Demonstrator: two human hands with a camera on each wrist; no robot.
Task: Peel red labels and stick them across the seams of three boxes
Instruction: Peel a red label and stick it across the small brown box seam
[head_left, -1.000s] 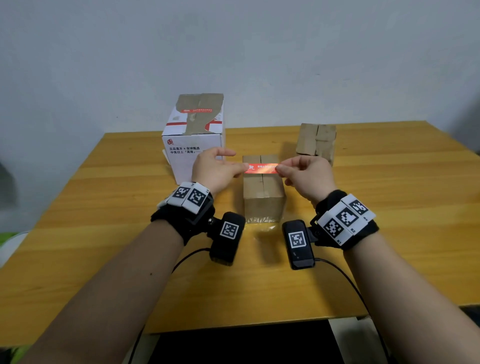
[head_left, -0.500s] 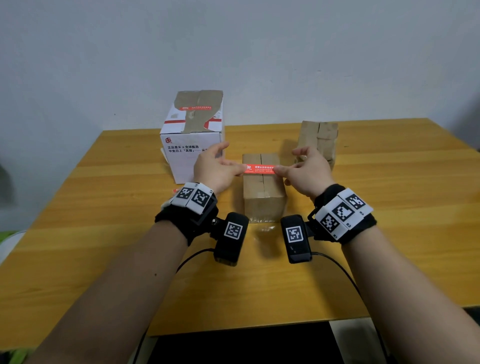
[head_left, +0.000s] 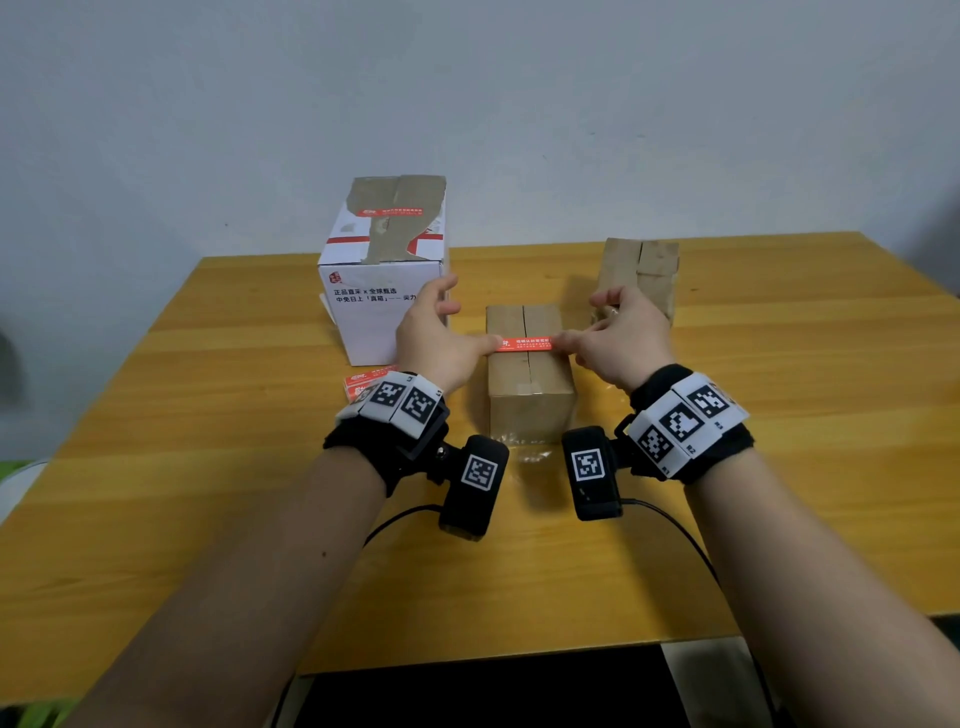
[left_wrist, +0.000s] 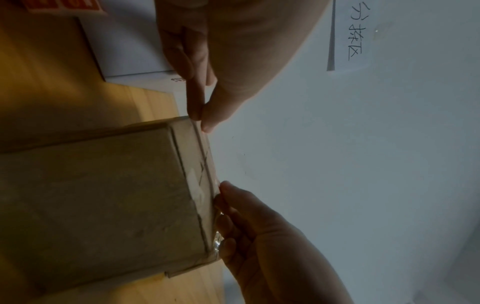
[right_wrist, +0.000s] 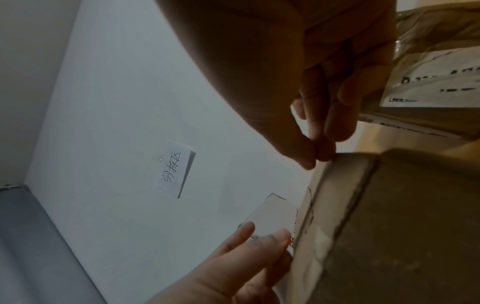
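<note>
A red label (head_left: 524, 344) lies stretched across the seam on top of the middle brown box (head_left: 527, 395). My left hand (head_left: 488, 344) pinches its left end at the box's left edge, with the other fingers spread. My right hand (head_left: 563, 343) pinches the right end. In the left wrist view the thumb and forefinger of my left hand (left_wrist: 201, 118) meet at the edge of the box (left_wrist: 103, 195). My right hand (right_wrist: 317, 157) pinches at the box's corner in the right wrist view. The white box (head_left: 379, 312) carries a red label (head_left: 389, 212) on top. The third box (head_left: 641, 270) stands at the back right.
A small stack of red labels (head_left: 361, 384) lies on the wooden table (head_left: 208, 493) behind my left wrist, in front of the white box. A note with handwriting (right_wrist: 176, 168) hangs on the wall. The table's front edge is near my forearms.
Both hands have brought the label down onto the middle box's top, across its seam. My left hand's free fingers have spread wider.
</note>
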